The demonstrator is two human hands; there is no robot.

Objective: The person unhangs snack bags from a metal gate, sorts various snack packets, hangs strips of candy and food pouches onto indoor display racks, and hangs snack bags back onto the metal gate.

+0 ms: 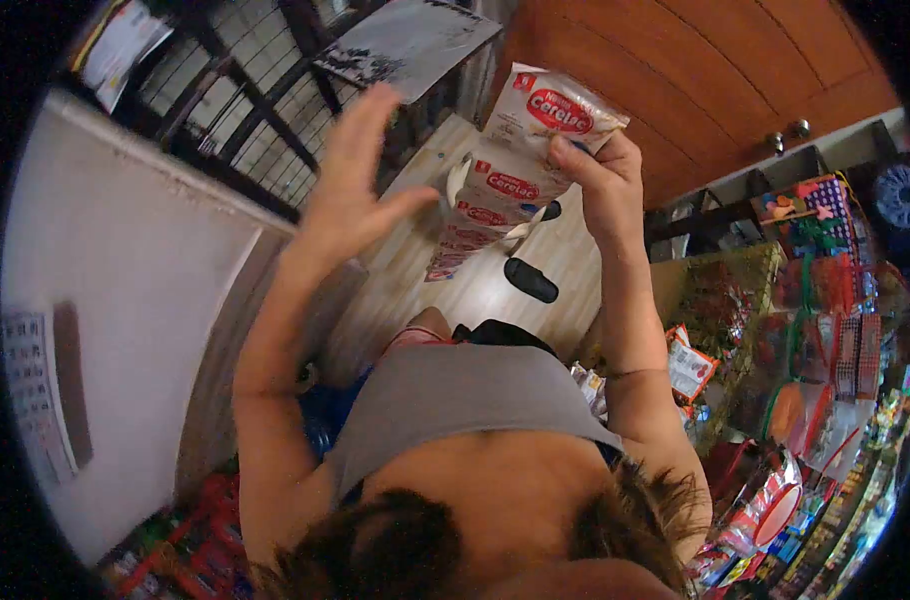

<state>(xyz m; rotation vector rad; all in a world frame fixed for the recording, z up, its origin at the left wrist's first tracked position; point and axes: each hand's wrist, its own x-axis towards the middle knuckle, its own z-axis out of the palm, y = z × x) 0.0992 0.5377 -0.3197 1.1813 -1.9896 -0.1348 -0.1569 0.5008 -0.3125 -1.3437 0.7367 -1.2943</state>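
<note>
A hanging strip of Cerelac sachets, joined one below another, is white with red oval labels. My right hand grips the top sachet at its lower right edge, thumb on the front face. The lower sachets dangle towards the floor. To the left of the strip, my left hand is raised with thumb and fingers spread apart, holding nothing. It appears slightly blurred, and its thumb tip points at the strip's edge.
An orange-brown wooden door with a knob is at the upper right. Packed goods hang along the right side. A black metal grille stands at the upper left beside a pale wall. One black slipper lies on the floor.
</note>
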